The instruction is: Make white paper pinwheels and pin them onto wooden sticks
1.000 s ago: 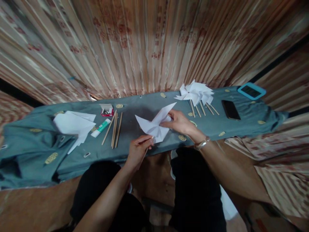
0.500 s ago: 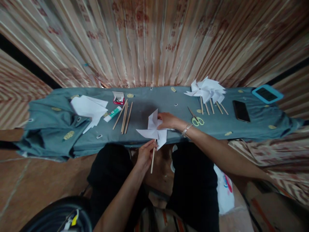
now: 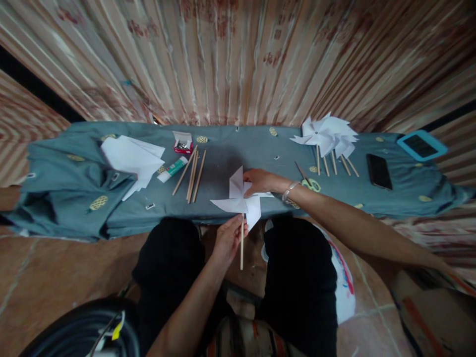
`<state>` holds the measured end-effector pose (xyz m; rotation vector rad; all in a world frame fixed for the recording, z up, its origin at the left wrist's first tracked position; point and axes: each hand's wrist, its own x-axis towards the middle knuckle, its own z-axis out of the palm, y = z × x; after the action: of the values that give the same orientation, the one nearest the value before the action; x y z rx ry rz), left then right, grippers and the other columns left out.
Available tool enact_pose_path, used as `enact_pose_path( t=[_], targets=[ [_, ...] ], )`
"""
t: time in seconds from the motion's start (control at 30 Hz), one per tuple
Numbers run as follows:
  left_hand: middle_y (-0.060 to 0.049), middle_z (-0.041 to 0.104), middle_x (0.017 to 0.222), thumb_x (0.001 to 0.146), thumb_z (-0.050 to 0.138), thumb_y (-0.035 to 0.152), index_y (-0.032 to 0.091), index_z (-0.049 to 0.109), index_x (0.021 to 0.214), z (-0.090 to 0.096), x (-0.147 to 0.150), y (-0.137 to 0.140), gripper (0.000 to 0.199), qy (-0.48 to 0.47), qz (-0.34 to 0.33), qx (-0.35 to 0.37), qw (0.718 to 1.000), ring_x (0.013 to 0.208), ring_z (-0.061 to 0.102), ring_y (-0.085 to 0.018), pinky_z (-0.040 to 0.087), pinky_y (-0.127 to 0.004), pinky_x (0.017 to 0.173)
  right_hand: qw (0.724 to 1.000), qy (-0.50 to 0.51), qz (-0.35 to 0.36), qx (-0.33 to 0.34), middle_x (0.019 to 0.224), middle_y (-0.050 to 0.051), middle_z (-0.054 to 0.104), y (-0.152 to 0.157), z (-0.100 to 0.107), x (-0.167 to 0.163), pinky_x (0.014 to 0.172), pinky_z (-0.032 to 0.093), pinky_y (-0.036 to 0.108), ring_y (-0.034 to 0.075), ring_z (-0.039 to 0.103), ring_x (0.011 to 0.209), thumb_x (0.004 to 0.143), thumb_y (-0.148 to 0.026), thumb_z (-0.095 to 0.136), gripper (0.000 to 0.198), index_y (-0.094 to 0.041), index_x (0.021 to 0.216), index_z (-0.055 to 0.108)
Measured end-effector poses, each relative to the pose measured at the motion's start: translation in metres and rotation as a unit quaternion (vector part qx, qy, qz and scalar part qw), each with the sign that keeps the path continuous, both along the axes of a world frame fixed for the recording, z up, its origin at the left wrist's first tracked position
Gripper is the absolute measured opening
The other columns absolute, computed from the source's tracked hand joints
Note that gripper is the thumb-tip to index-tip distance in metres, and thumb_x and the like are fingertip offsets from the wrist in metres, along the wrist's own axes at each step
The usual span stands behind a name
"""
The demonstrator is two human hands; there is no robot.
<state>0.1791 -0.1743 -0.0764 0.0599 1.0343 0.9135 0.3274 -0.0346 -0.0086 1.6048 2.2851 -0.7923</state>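
A white paper pinwheel (image 3: 250,207) is held over the table's front edge, its blades spread. My left hand (image 3: 228,237) is closed around its thin wooden stick (image 3: 242,250), just below the blades; the stick's lower end points down toward my lap. My right hand (image 3: 259,181), with a bracelet at the wrist, grips the paper near the pinwheel's centre from the upper right. Its fingertips are partly hidden by the paper. Green-handled scissors (image 3: 311,185) lie to the right of this hand.
On the blue-grey cloth (image 3: 238,144) lie folded white paper (image 3: 130,156), a glue stick (image 3: 172,169), several loose sticks (image 3: 199,177) and a small red box (image 3: 183,144) of metal bits. Several pinwheels (image 3: 327,133), a phone (image 3: 379,171) and a blue-framed tablet (image 3: 422,145) are on the right.
The camera view has shifted a little. The pinwheel's stick has turned from slanting to nearly straight down, and both hands keep their hold on the pinwheel.
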Motion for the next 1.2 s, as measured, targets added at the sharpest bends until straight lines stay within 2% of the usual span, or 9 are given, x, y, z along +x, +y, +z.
enact_pose_path(
  t=[0.13,0.27,0.47,0.83,0.97,1.2],
  targets=[
    [-0.005,0.069,0.067,0.050,0.094,0.033,0.011,0.077,0.076,-0.0024,-0.0026,-0.0071,0.038,0.021,-0.046,0.025,0.998,0.060,0.059,-0.009,0.045,-0.019,0.059,1.000,-0.003,-0.003,-0.001,0.101,0.010,0.076,0.0012,-0.0002,0.0004,0.063,0.041,0.028,0.023,0.068,0.085,0.069,-0.030,0.078,0.040,-0.013,0.105,0.073],
    [-0.003,0.066,0.063,0.041,0.095,0.039,0.012,0.077,0.071,-0.0047,-0.0016,-0.0098,0.044,0.027,-0.048,0.034,0.998,0.057,0.054,-0.007,0.040,-0.018,0.056,1.000,0.024,0.011,-0.013,0.101,0.008,0.076,0.0023,-0.0010,0.0024,0.066,0.042,0.027,0.022,0.068,0.087,0.069,-0.027,0.079,0.037,-0.015,0.104,0.074],
    [-0.003,0.066,0.063,0.040,0.094,0.037,0.012,0.078,0.071,-0.0034,-0.0002,-0.0074,0.042,0.020,-0.041,0.034,0.998,0.057,0.053,-0.008,0.037,-0.019,0.054,0.998,0.044,0.000,-0.036,0.099,0.006,0.076,0.0032,-0.0004,0.0052,0.066,0.043,0.027,0.021,0.067,0.085,0.071,-0.027,0.079,0.036,-0.015,0.105,0.074],
    [-0.003,0.067,0.063,0.041,0.094,0.037,0.012,0.078,0.071,-0.0028,0.0020,-0.0077,0.043,0.018,-0.040,0.030,0.999,0.058,0.053,-0.007,0.038,-0.019,0.057,0.999,0.045,-0.003,-0.027,0.096,0.004,0.075,0.0046,-0.0027,0.0061,0.065,0.041,0.026,0.020,0.066,0.083,0.068,-0.032,0.081,0.038,-0.016,0.101,0.074],
    [-0.003,0.067,0.062,0.045,0.093,0.033,0.013,0.078,0.070,-0.0042,0.0028,-0.0081,0.035,0.018,-0.036,0.029,0.999,0.058,0.053,-0.008,0.037,-0.019,0.056,0.998,0.039,0.014,-0.040,0.093,0.004,0.075,0.0061,-0.0015,0.0069,0.063,0.039,0.026,0.019,0.064,0.079,0.069,-0.033,0.081,0.033,-0.015,0.096,0.074],
    [-0.003,0.069,0.063,0.045,0.090,0.029,0.015,0.079,0.068,-0.0050,0.0047,-0.0076,0.029,0.024,-0.029,0.010,0.999,0.057,0.055,-0.008,0.040,-0.019,0.056,0.999,0.016,0.032,-0.022,0.090,0.005,0.074,0.0104,-0.0047,0.0065,0.061,0.038,0.026,0.019,0.063,0.077,0.067,-0.034,0.082,0.036,-0.015,0.096,0.073]
  ],
)
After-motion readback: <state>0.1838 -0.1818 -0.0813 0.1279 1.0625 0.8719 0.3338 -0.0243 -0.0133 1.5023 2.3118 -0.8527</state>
